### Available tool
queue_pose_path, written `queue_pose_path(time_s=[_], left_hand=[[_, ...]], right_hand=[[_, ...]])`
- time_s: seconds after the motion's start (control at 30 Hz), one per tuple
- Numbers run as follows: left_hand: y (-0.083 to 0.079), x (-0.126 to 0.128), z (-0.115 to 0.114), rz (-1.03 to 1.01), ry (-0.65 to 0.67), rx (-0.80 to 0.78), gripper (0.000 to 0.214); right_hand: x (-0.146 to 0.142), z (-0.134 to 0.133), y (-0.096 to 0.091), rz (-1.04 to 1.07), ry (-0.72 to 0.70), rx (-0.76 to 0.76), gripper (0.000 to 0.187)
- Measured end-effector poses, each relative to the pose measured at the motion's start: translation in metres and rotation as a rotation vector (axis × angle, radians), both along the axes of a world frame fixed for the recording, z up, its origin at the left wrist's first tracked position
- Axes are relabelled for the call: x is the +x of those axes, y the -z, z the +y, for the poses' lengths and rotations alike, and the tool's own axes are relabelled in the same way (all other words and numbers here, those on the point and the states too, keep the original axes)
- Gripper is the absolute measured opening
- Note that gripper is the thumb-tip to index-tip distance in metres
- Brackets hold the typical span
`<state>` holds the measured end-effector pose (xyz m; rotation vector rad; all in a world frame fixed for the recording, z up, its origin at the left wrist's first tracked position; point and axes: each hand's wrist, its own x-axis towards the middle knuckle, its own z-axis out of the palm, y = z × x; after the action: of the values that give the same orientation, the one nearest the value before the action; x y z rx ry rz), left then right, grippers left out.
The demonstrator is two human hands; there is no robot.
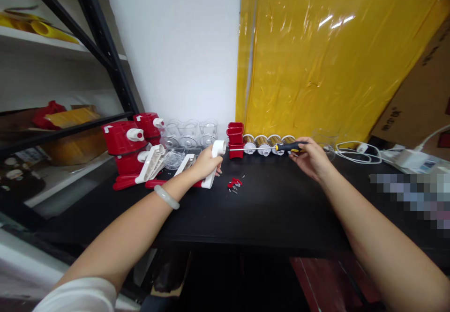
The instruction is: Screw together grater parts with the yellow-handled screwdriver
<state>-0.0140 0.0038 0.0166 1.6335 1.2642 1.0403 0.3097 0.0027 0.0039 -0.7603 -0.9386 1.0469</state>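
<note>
The right hand [311, 157] grips the handle of a screwdriver [283, 148], its shaft level; the left hand [207, 166] is closed around a white arm [218, 148], held up over the desk [281, 209] toward its back edge. The tip meets the arm's round end, so fastening there seems under way; whether a screw is seated cannot be told. Below, midway between front and back edges, loose screws [235, 189] and small red pieces [232, 183] lie unused. Toward the back-left corner, another white arm [152, 164] leans by red housings [123, 138], apparently further assembled. Along the back edge, clear cups [190, 127], red chutes [235, 138] and metal drums [263, 145] stand or lie apart from the housings, so much looks left unjoined.
</note>
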Motion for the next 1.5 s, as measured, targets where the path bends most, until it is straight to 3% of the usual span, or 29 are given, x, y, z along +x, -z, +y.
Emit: queue_pose_path(time_s=[0.17, 0.27, 0.4, 0.53, 0.73, 0.83, 0.97, 1.03, 1.2, 1.5], left_hand=[[0.0, -0.001, 0.001, 0.005, -0.017, -0.001, 0.036], [0.001, -0.001, 0.002, -0.007, -0.018, -0.002, 0.036], [0.004, -0.003, 0.006, -0.023, -0.013, 0.002, 0.035], [0.006, -0.004, 0.008, -0.029, 0.0, 0.014, 0.034], [0.006, -0.005, 0.009, -0.043, -0.01, 0.006, 0.036], [0.006, -0.006, 0.01, -0.048, -0.022, -0.001, 0.036], [0.006, -0.006, 0.01, -0.056, -0.042, -0.005, 0.032], [0.005, -0.006, 0.01, -0.056, -0.045, -0.012, 0.033], [0.005, -0.006, 0.01, -0.063, -0.03, -0.014, 0.034], [0.002, -0.003, 0.004, -0.045, -0.006, -0.002, 0.033]], right_hand=[[0.002, -0.008, -0.003, 0.0, -0.13, 0.053, 0.031], [0.002, -0.008, -0.004, -0.037, -0.124, 0.05, 0.025], [0.002, -0.002, -0.001, -0.229, -0.02, -0.058, 0.053], [0.002, -0.001, 0.002, -0.25, 0.055, -0.015, 0.035], [0.0, -0.01, -0.005, 0.002, -0.169, 0.073, 0.038], [-0.002, -0.007, -0.003, -0.043, -0.082, 0.078, 0.026], [-0.001, -0.001, 0.004, -0.31, 0.013, -0.038, 0.049], [-0.001, 0.0, 0.005, -0.373, 0.024, -0.025, 0.049], [-0.004, -0.001, 0.003, -0.244, 0.049, 0.069, 0.043], [-0.004, 0.001, 0.006, -0.284, 0.07, 0.111, 0.037]])
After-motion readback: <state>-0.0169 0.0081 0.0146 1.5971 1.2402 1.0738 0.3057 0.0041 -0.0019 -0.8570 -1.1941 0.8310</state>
